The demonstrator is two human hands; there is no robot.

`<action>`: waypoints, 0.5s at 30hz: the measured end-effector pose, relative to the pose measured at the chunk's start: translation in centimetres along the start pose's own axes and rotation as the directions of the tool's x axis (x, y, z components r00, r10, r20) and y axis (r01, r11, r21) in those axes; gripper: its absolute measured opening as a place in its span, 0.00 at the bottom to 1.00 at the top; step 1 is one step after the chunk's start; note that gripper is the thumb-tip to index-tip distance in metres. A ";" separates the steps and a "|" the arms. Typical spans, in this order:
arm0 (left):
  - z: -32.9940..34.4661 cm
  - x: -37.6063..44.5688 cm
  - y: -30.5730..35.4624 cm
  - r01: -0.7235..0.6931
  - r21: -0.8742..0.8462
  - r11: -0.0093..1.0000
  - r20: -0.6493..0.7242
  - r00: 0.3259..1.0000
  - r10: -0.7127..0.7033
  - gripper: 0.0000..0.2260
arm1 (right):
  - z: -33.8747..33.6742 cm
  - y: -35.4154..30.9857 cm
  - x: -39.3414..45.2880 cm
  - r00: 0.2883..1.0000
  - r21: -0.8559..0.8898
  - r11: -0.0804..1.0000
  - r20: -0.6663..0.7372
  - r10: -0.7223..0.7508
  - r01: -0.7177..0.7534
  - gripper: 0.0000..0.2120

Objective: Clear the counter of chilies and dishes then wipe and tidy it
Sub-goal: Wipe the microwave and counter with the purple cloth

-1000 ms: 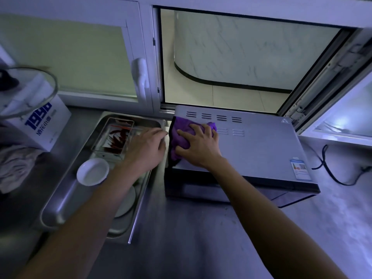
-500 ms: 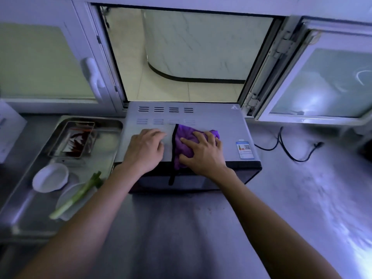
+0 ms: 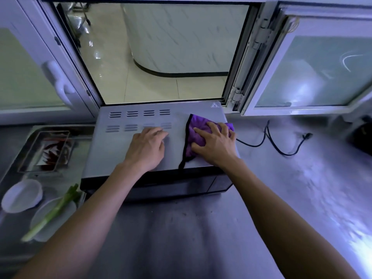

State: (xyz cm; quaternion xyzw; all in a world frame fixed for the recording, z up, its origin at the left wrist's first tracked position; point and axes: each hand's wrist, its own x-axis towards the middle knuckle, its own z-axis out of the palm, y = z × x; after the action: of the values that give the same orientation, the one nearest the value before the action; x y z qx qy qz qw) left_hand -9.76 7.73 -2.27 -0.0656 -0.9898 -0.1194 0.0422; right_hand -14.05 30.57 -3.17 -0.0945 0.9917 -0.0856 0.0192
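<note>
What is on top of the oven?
On the oven lie the left hand, flat, and a purple cloth pressed by the right hand. The surface beneath them is hidden.

Steel counter (image 3: 181,238) (oven (image 3: 124,150), tray (image 3: 12,174), cord (image 3: 281,146))

The oven (image 3: 141,141) had a matt grey metal top with a glossy dark front, and the counter (image 3: 201,228) was brushed steel, dull and smudged. The cloth (image 3: 198,135) looked like soft purple fabric with a black hem, while the tray (image 3: 12,174) was shiny steel and the bowl (image 3: 21,196) smooth, glossy white
</note>
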 end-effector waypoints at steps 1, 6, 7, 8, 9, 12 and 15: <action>0.1 0.6 -0.1 0.001 0.001 1.000 0.000 1.000 -0.001 0.17 | -0.1 0.1 0.6 1.000 -0.004 1.000 0.001 0.002 -0.002 0.33; 0.5 3.3 -0.5 0.002 0.006 1.000 -0.004 1.000 -0.002 0.17 | -0.3 0.1 3.9 1.000 -0.013 1.000 -0.008 0.010 -0.010 0.31; 0.5 3.9 -0.6 0.003 0.004 1.000 -0.009 1.000 -0.003 0.16 | -0.3 0.0 4.7 1.000 -0.012 1.000 -0.008 0.012 -0.012 0.31; 0.6 4.4 -0.7 0.004 -0.001 1.000 -0.013 1.000 -0.004 0.16 | -0.2 -0.1 5.4 1.000 -0.009 1.000 -0.009 0.013 -0.013 0.31; 0.6 4.9 -0.9 0.003 -0.007 1.000 -0.018 1.000 -0.003 0.15 | -0.2 -0.2 6.2 1.000 -0.007 1.000 -0.012 0.011 -0.011 0.31; 0.7 6.0 -1.5 -0.005 -0.021 1.000 -0.044 0.999 0.004 0.13 | -0.1 -0.9 8.4 1.000 -0.008 1.000 -0.014 -0.003 0.003 0.31; 0.6 6.5 -2.4 -0.005 -0.021 1.000 -0.061 0.998 0.003 0.13 | 0.3 -2.0 10.1 1.000 0.002 1.000 -0.017 -0.005 0.005 0.31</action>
State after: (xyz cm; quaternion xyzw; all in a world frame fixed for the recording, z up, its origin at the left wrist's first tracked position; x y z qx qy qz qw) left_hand -16.52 6.40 -2.79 -0.0643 -0.9866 -0.1318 0.0720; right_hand -23.56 26.65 -3.29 -0.0963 0.9915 -0.0872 0.0109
